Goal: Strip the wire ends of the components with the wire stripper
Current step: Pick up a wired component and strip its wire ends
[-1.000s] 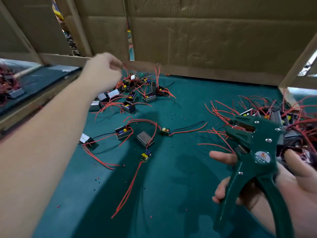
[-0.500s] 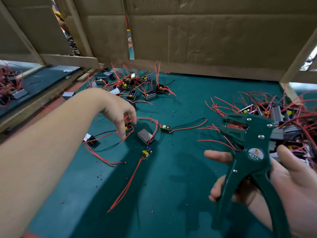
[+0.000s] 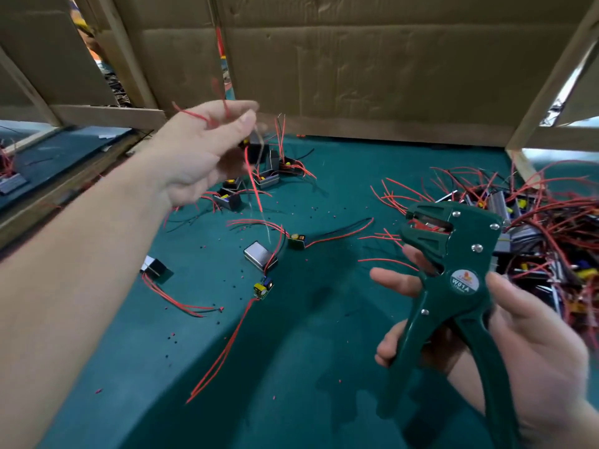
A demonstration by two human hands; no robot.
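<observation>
The left hand (image 3: 207,150) is hanging raised at about ten o'clock in the view, its thumb and fingers pinching thin red wires (image 3: 254,186). A small dark component (image 3: 256,150) seems to be dangling just under the fingertips, though motion blur is making that hard to confirm. The right hand (image 3: 518,335) is sitting at four o'clock, fingers curled round one handle of the green wire stripper (image 3: 453,270) and thumb lying along the other, with the tool's jaws pointing toward eleven o'clock.

The wires are looking light and limp, so they are likely swinging freely. The insulation should be pinched close to the free end, to keep it steady for the jaws. The component is probably too light to matter but may have fragile solder joints, so pulling should be gentle.

Half a second ago the left hand was down on the green mat (image 3: 324,367) among the scattered parts at the centre. It is now lifting clear with the wires. The stripper is staying almost where it was, beside the unstripped pile (image 3: 534,241) at three o'clock.
</observation>
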